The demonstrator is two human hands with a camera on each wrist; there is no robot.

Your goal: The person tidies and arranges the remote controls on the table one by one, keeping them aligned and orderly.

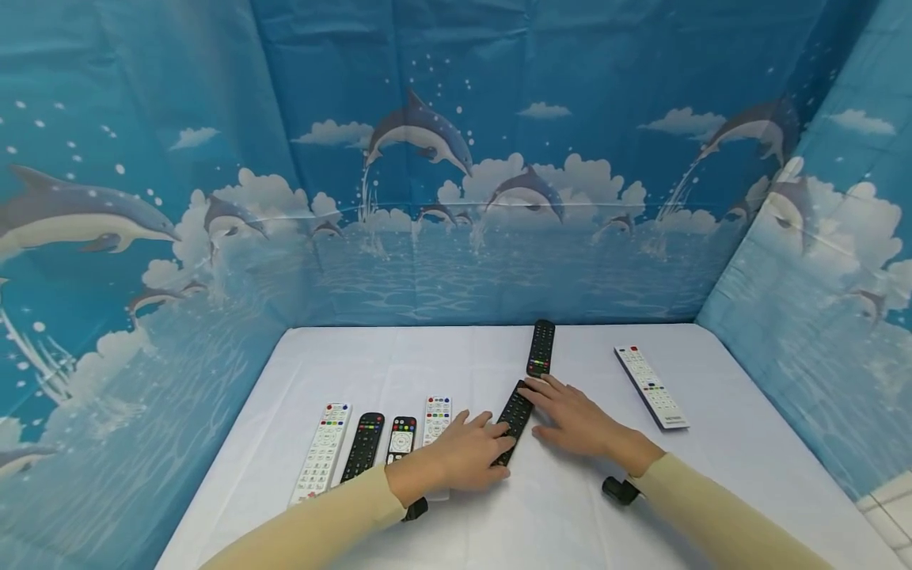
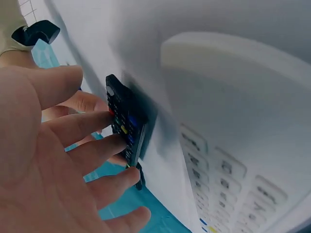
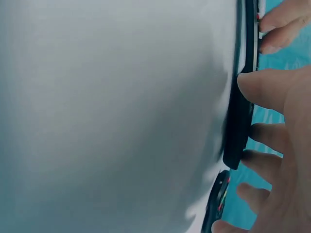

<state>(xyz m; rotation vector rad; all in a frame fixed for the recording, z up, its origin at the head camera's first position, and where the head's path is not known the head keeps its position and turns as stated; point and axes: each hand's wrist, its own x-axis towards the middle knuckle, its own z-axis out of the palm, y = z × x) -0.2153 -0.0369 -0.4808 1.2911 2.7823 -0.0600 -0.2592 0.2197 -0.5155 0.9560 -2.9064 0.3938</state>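
Observation:
A black remote control (image 1: 514, 419) lies slanted on the white table, with both hands at it. My left hand (image 1: 466, 451) reaches across its lower part from the left. In the left wrist view, the extended fingertips rest on the buttons of this remote (image 2: 127, 121), and the thumb stands away from it. From the right, my right hand (image 1: 577, 416) lays relaxed fingers over its upper end. The right wrist view has the right thumb (image 3: 262, 87) against the side edge of the remote (image 3: 238, 121). Just beyond its upper end lies another black remote (image 1: 541, 348).
Left of the hands, a white remote (image 1: 322, 447), a black remote (image 1: 363, 443), a black-and-white remote (image 1: 402, 434) and a smaller white remote (image 1: 437, 416) form a row. Another white remote (image 1: 651, 388) lies at the right. A dolphin-print curtain (image 1: 456, 261) borders the table.

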